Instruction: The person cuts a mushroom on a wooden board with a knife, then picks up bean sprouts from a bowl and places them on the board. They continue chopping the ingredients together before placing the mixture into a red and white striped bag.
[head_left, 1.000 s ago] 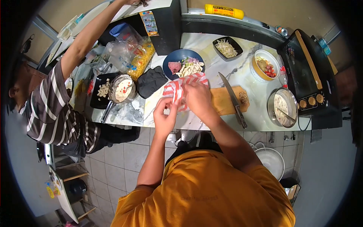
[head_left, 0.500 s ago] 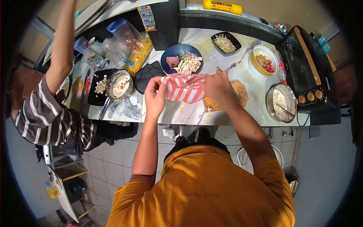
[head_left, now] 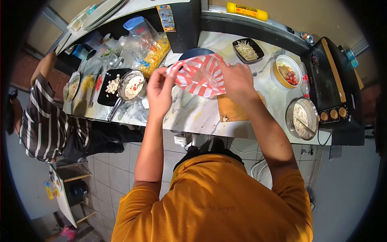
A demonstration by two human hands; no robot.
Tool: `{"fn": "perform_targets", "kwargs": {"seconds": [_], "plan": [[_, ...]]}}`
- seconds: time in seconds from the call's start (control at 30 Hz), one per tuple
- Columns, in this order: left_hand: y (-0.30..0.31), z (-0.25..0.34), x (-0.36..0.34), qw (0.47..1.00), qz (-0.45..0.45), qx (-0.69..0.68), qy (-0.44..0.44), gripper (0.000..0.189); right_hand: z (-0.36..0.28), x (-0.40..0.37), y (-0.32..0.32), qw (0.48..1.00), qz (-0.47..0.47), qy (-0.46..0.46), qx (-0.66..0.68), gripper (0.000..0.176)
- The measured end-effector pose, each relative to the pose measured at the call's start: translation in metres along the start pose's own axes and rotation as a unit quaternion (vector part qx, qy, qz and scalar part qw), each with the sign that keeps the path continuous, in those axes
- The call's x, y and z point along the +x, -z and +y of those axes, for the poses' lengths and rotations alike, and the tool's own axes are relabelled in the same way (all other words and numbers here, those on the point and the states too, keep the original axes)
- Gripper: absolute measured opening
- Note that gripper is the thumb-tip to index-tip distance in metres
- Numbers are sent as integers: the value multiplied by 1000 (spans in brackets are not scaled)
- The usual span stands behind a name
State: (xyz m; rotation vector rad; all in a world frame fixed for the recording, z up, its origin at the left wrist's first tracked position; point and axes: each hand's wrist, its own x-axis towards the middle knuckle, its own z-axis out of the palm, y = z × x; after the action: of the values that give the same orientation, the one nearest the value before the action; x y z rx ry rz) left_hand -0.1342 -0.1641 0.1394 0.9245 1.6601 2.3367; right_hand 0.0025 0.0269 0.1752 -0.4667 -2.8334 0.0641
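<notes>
A red-and-white striped plastic bag (head_left: pixel 197 82) is stretched between my two hands above the counter. My left hand (head_left: pixel 160 89) is closed, pinching the bag's left edge between thumb and fingers. On the other side, my right hand (head_left: pixel 238 80) grips the right edge, its fingertips partly hidden behind the bag. The bag looks spread and crumpled, with a see-through patch in its middle; I cannot make out its contents. Behind it, only the rim of a dark blue plate (head_left: pixel 195 53) shows. A wooden cutting board (head_left: pixel 231 109) lies below my right hand, partly covered by my forearm.
To the left are a saucepan of creamy mix (head_left: pixel 134 85), a black tray (head_left: pixel 107 98) and a bag of yellow pasta (head_left: pixel 157 52). Rightward stand a black bowl of sprouts (head_left: pixel 248 51), a yellow-white bowl (head_left: pixel 287 71), a metal bowl (head_left: pixel 301 117) and an oven (head_left: pixel 326 76). Another person (head_left: pixel 50 121) stands left.
The striped bag has been lifted and spread wider, and now hides most of the blue plate. The other person's raised arm has come down. My view has shifted slightly.
</notes>
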Motion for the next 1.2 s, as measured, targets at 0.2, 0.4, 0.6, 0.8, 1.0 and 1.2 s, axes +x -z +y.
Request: {"fn": "perform_targets", "kwargs": {"seconds": [0.2,0.4,0.6,0.8,1.0,1.2], "plan": [[5,5,-12,999,-19,32,33,8,-8,3,-4,997,-61,-22,33,68],[22,-26,-33,988,-52,108,94,10,-12,-1,-28,996,-17,-7,83,55],[12,-41,-59,987,-40,62,142,9,-43,0,-93,973,-9,33,230,11],[12,-37,-64,990,-23,34,136,10,-31,8,-116,995,-5,64,81,18],[19,-52,-81,987,21,80,140,10,-15,0,-96,992,-117,27,-33,32],[13,-53,-81,985,46,62,156,11,1,5,-85,993,-107,50,-22,26]]}}
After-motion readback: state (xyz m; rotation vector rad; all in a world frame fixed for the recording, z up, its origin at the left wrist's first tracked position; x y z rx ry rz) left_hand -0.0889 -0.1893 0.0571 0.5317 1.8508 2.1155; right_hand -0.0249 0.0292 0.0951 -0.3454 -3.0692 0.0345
